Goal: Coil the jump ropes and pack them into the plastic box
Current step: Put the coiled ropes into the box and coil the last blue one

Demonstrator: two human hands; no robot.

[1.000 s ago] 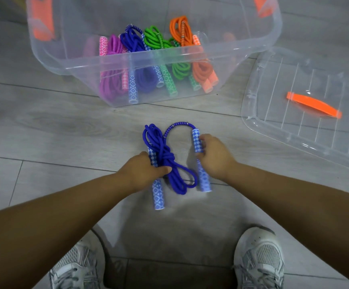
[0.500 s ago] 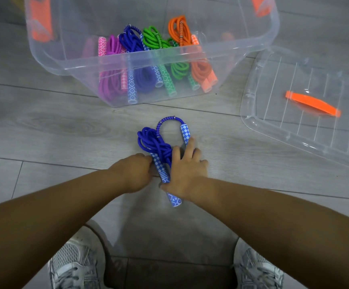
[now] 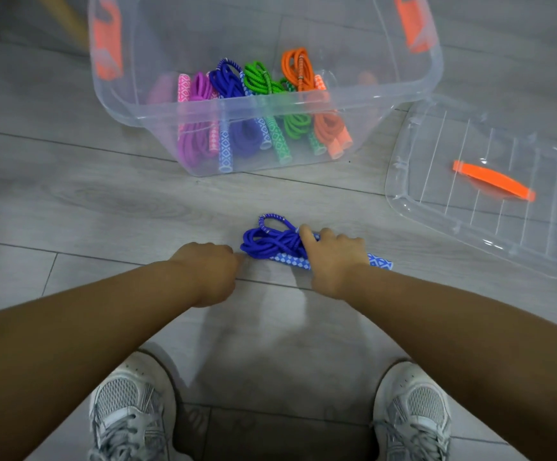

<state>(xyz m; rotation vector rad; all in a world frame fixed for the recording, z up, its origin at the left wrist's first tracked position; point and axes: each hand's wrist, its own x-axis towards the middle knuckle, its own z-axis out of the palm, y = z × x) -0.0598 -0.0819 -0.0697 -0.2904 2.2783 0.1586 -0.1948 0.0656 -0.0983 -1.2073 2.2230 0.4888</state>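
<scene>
Since half a second ago the blue jump rope (image 3: 270, 242) has swung round from pointing up the frame to lying crosswise on the floor (image 3: 71, 211), and the right hand (image 3: 335, 257) has shifted rightward with it.

At the bottom edge two grey trainers (image 3: 130, 410) stand apart, with both forearms reaching up from the lower corners. In the middle of the frame the left hand (image 3: 209, 264) has its fingers curled, the tips just at the left end of the bundle; whether they pinch any cord cannot be told. The right hand is closed over the bundle, thumb across the cord, gripping it. Its patterned handles (image 3: 292, 261) point right.

Farther up, at top centre, the plastic box (image 3: 270, 109) stands open, well apart from the bundle. Four coiled ropes (image 3: 295, 123), purple, blue, green and orange, lie side by side inside. At the right edge lies the clear lid (image 3: 436, 181) with its orange handle (image 3: 493, 181).
</scene>
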